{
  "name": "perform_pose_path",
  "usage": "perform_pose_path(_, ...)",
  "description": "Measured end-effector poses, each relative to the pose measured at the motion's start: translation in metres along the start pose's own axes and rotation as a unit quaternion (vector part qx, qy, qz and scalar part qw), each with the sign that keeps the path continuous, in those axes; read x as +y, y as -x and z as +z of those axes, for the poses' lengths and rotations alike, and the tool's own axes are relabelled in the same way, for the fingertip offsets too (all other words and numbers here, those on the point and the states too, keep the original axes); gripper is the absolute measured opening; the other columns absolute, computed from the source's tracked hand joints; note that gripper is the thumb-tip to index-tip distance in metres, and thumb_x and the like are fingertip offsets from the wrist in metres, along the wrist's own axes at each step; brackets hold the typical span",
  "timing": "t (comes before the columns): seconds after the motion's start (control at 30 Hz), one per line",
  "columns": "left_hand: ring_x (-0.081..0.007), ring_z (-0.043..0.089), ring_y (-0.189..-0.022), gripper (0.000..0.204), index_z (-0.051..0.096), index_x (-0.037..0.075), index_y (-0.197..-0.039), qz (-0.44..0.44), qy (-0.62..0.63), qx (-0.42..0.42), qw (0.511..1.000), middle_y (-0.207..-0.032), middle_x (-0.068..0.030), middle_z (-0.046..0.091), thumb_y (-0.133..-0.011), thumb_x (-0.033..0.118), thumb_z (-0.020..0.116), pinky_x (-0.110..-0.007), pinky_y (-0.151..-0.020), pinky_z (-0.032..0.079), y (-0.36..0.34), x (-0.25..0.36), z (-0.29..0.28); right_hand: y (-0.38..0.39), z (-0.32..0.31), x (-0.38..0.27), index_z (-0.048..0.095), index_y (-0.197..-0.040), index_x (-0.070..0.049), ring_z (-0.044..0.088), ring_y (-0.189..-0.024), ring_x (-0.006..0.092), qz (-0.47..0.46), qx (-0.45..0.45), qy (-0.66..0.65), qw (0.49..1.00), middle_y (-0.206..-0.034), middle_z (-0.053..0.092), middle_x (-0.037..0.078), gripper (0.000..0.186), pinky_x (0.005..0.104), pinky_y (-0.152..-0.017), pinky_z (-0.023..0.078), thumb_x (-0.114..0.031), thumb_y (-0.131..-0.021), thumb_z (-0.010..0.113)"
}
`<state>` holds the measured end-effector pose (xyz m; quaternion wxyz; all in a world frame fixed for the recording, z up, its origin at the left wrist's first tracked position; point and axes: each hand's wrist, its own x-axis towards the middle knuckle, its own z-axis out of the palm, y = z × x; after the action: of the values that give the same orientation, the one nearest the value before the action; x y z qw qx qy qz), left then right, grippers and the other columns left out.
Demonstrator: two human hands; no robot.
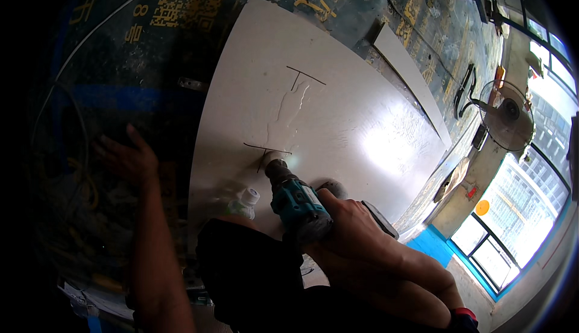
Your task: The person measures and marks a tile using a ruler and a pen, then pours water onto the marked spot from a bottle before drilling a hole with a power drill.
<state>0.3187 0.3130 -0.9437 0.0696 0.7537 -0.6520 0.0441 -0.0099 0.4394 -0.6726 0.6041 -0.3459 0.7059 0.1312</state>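
My right hand (356, 221) is wrapped round the handle of a teal and black cordless drill (300, 203). The round bit (275, 159) at its front meets a large pale tile (338, 98) beside a black T-shaped pencil or marker line (265, 148). Farther up the tile a second T-shaped mark (306, 75) shows, with a wet streak (288, 113) of water between the two. To the left, off the tile's edge, my left hand (129, 155) hangs in shadow with its fingers spread, holding nothing. A clear plastic bottle (244, 203) stands on the tile, left of the drill.
A narrow tile strip (410, 80) lies past the large tile's right edge. Dark green sheeting with yellow print (325, 1) covers the floor, and a pale cable (99, 22) crosses it at the left. A fan (508, 116) stands at the right near the windows (518, 206).
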Motion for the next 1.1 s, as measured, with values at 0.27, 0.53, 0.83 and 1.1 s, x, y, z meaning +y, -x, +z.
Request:
perform_pose_path(0.27, -0.0485, 0.03, -0.141, 0.088, 0.031, -0.004, -0.151, -0.012, -0.005, -0.013, 1.0, -0.156, -0.0303, 0.024, -0.098, 0.066, 0.036, -0.06, -0.112, 0.027, 0.002, -0.003, -0.004, 0.003, -0.008, -0.007, 0.052, -0.112, -0.002, 0.07, -0.085, 0.0415, 0.029, -0.023, 0.011, 0.999, -0.086, 0.07, 0.023, 0.053, 0.0475, -0.078, 0.054, -0.022, -0.072, 0.082)
perform_pose_path(0.53, -0.0515, 0.042, -0.131, 0.082, 0.046, -0.01, -0.138, 0.026, -0.09, -0.004, 0.996, -0.142, -0.0361, 0.042, -0.098, 0.061, 0.043, -0.058, -0.11, 0.033, -0.004, -0.001, -0.013, 0.032, -0.018, -0.001, 0.051, -0.125, -0.004, 0.071, -0.09, 0.0411, 0.016, 0.025, -0.05, 0.998, -0.093, 0.072, 0.022, 0.061, 0.0469, -0.083, 0.055, -0.031, -0.078, 0.079)
perform_pose_path(0.83, -0.0514, 0.034, -0.137, 0.082, 0.034, -0.008, -0.146, 0.046, -0.023, 0.064, 0.997, -0.149, -0.0342, 0.032, -0.099, 0.057, 0.045, -0.06, -0.111, 0.029, -0.008, 0.004, -0.004, 0.078, -0.034, 0.021, 0.061, -0.122, -0.007, 0.07, -0.096, 0.0257, 0.032, -0.01, -0.155, 0.987, -0.104, 0.072, 0.014, 0.037, 0.0374, -0.085, 0.053, -0.024, -0.09, 0.07)
perform_pose_path(1.1, -0.0514, 0.022, -0.144, 0.087, 0.023, -0.005, -0.152, 0.035, -0.096, -0.079, 0.992, -0.157, -0.0327, 0.02, -0.099, 0.061, 0.041, -0.061, -0.115, 0.022, -0.008, -0.015, 0.031, 0.065, -0.01, 0.066, 0.053, -0.133, -0.008, 0.071, -0.092, 0.0366, -0.036, 0.008, -0.141, 0.989, -0.095, 0.073, 0.019, 0.052, 0.0434, -0.081, 0.053, -0.033, -0.09, 0.068)
